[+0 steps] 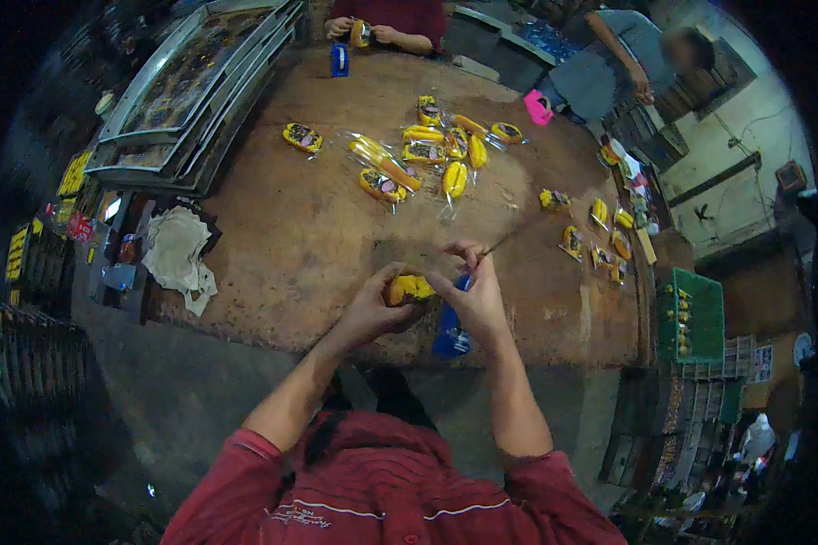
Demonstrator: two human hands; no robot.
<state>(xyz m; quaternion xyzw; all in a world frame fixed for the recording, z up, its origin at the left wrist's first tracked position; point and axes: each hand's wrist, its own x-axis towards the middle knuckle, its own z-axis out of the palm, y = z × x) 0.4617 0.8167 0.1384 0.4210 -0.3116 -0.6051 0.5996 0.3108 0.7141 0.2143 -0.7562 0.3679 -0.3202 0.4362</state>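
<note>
Left hand (373, 307): grip closed around the left side of 1 yellow bun (411, 289), held at the near side of the table (273, 245), about midway across. Right hand (483, 304): thumb at the bun's right side, fingers bent and raised apart from it; cannot tell whether this grip has hold of anything. 1 blue object (452, 338) sits below the right hand at the table's near edge, partly hidden by it. Farther out, mid-table: a loose cluster of clear-wrapped buns (454, 178), with 1 wrapped bun (303, 138) apart to its left. A smaller group of buns (600, 213) lies to the right. Left edge: crumpled pale cloth (177, 250); beyond it, stacked metal trays (191, 91). Far side: a co-worker's hands (384, 34) hold 1 more bun (361, 34). Right, beyond the table: green crate (707, 318).
</note>
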